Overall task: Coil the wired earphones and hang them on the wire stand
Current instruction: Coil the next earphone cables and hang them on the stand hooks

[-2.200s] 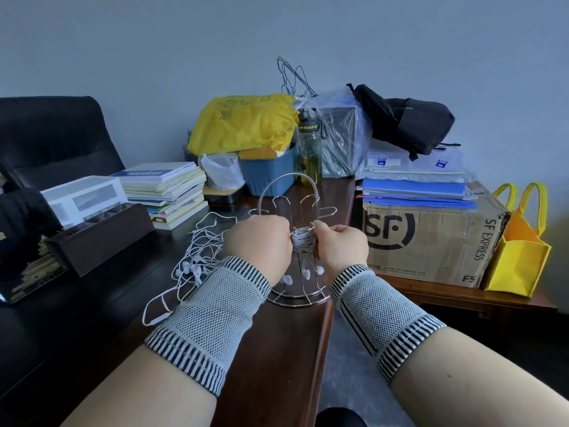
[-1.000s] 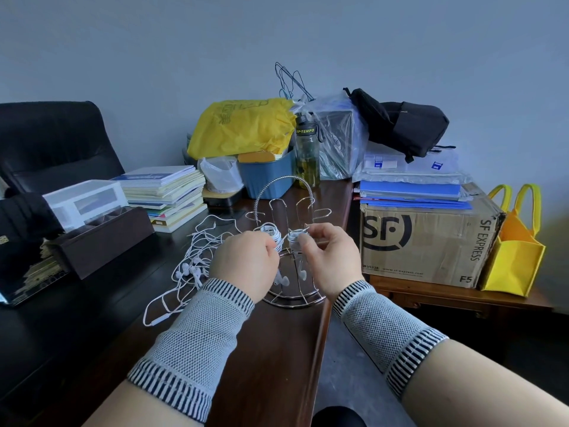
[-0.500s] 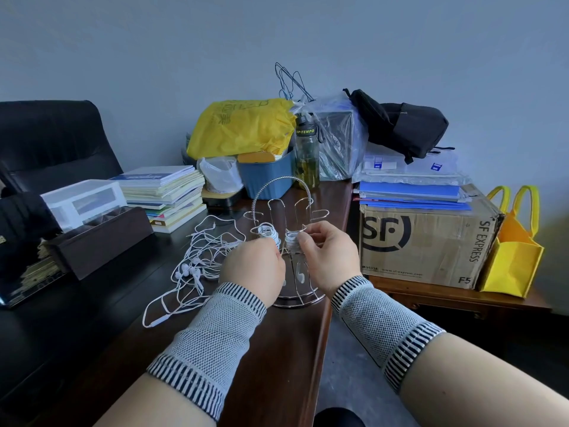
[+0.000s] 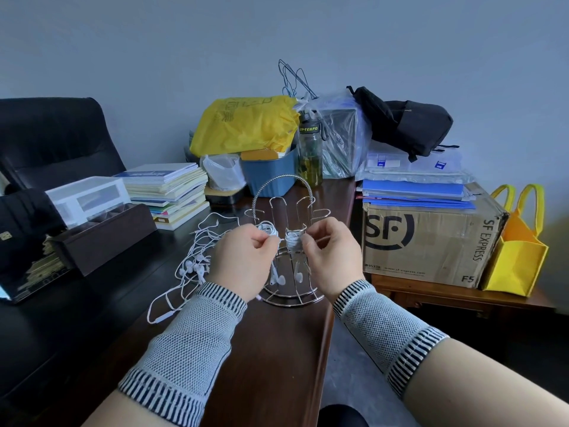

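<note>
Two coils now held apart in front of the stand
Two seconds ago both hands met at one bundle; now the left hand (image 4: 243,260) pinches a coil (image 4: 268,228) and the right hand (image 4: 331,257) pinches another (image 4: 294,238), buds dangling, before the stand (image 4: 284,211), so hanging looks next; more earphones (image 4: 197,260) lie loose leftward; blue tub (image 4: 271,171) holds a yellow bag (image 4: 243,124)

wire stand (image 4: 288,241) partly hidden behind hands
</note>
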Demonstrator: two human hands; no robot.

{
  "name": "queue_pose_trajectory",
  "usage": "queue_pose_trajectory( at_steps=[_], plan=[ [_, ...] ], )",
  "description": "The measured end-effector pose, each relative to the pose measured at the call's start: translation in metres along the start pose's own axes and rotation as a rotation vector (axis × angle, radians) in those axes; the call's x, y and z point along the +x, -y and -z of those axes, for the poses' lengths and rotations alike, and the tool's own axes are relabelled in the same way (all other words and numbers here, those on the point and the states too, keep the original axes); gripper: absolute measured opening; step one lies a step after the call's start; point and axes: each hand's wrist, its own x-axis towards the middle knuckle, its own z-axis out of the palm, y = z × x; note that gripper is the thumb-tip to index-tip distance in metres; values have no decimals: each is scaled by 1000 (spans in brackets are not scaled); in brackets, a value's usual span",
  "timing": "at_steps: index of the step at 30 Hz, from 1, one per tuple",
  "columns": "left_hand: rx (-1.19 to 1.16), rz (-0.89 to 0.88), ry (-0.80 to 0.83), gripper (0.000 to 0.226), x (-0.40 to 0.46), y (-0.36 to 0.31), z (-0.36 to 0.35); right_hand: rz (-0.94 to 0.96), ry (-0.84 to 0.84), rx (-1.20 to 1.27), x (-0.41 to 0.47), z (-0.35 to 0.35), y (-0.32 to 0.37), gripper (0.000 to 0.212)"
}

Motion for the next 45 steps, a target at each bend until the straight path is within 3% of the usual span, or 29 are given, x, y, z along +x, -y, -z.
queue_pose_trajectory(
  at_steps=[5,10,14,19,23,29,38,45],
  plan=[
    [-88,-72,190,14,-7,-7,-4,278,65,38,-15,1,-2,16],
    [-78,-119,267,16,-7,-9,-1,282,43,7,-11,1,-8,10],
    [42,-156,212,13,2,-8,10,161,37,140,-13,4,-11,8],
    [127,-183,177,21,8,-9,20,-87,33,412,-8,15,-6,23],
    [77,-63,40,27,10,-22,9,-328,72,605,-4,16,-5,16],
    [110,-77,-40,40,15,-37,-6,-437,90,732,1,12,-9,26],
    [470,-152,-90,20,22,-39,-7,-516,24,404,23,8,2,36],
    [495,-514,-147,9,8,-14,-9,-536,21,263,32,8,3,38]
  ],
)
